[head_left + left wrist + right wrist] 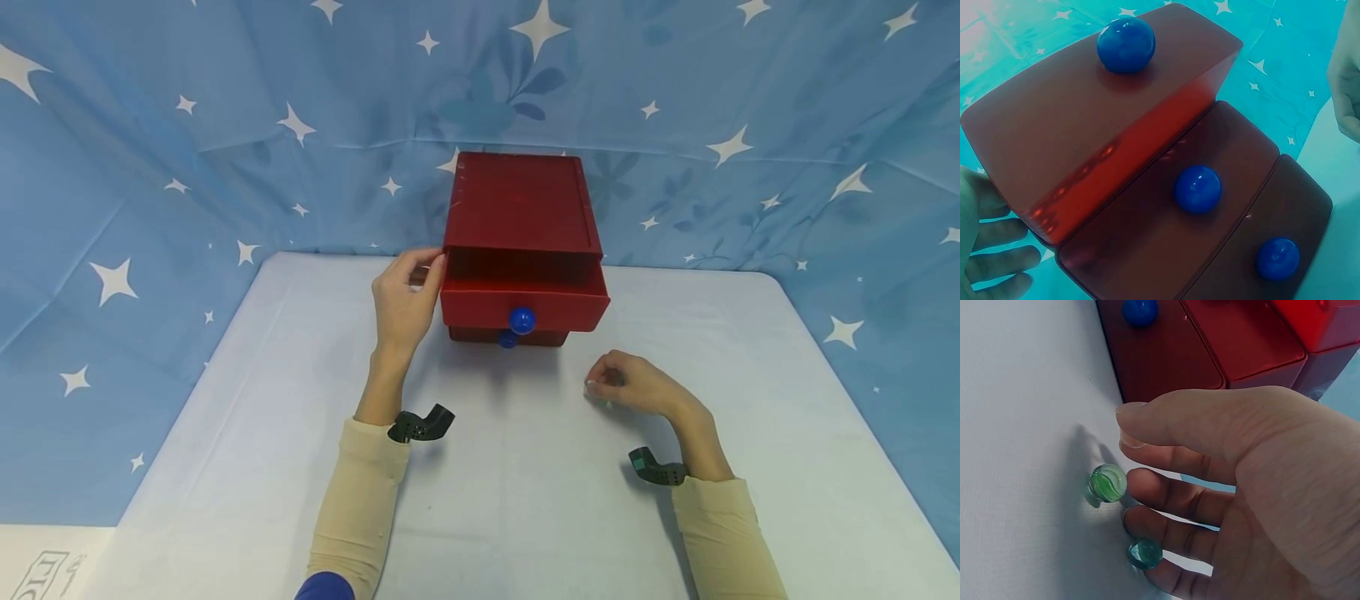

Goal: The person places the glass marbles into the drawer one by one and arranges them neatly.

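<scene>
A small red cabinet (522, 200) stands at the back of the table, its top drawer (1041, 150) pulled out; each drawer front has a blue knob (522, 320). My left hand (408, 300) rests against the cabinet's left side, fingers (1000, 256) fairly straight. To the right, just above the table, my right hand (637, 383) has thumb and index tips together on what looks like a small clear marble (1130, 439), mostly hidden. Near the middle fingertip lies a green swirled marble (1108, 483). A teal marble (1145, 554) is by the last two fingertips.
A white cloth covers the table (517, 508). Blue star-patterned fabric (300, 100) hangs behind and at the sides. The lower two drawers (1172, 212) are closed. Each wrist wears a dark camera mount (420, 425).
</scene>
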### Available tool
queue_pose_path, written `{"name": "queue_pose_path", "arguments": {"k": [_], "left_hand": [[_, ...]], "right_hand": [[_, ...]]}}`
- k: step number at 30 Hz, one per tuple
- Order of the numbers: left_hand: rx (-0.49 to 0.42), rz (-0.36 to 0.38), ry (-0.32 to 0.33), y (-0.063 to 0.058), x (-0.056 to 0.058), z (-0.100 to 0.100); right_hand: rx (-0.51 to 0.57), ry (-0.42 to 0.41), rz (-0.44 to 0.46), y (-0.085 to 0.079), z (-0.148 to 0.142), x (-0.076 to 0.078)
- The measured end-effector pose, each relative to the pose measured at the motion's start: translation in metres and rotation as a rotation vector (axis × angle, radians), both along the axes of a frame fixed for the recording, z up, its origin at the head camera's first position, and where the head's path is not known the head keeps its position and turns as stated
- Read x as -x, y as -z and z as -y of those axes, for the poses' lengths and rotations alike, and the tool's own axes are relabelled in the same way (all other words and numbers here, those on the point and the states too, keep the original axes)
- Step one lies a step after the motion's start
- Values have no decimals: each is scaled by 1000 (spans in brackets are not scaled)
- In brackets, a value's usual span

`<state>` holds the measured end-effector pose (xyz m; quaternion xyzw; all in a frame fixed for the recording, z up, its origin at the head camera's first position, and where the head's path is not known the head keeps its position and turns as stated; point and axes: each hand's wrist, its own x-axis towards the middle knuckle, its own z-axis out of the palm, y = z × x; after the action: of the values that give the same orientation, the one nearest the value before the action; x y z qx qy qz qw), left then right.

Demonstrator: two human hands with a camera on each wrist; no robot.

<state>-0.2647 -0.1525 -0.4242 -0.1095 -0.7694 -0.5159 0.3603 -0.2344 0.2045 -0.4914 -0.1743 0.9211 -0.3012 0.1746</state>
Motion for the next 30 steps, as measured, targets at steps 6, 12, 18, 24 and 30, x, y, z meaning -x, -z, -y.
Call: {"name": "queue_pose_path", "arguments": {"k": [6,12,18,24,30], "left_hand": [[1,6,2,-1,0,-2],[2,10,2,-1,0,-2],[6,8,1,-1,0,-1],[7,4,4,-1,0,-1],[1,2,5,0,0,-1]], "right_hand": [[-8,9,7,0,-1,-1],[3,2,-5,-1,-2,-1],[26,4,-55,-4,-5,-1],[47,23,-146,-10,-6,-2],[86,38,-200,-15,-6,-2]]}}
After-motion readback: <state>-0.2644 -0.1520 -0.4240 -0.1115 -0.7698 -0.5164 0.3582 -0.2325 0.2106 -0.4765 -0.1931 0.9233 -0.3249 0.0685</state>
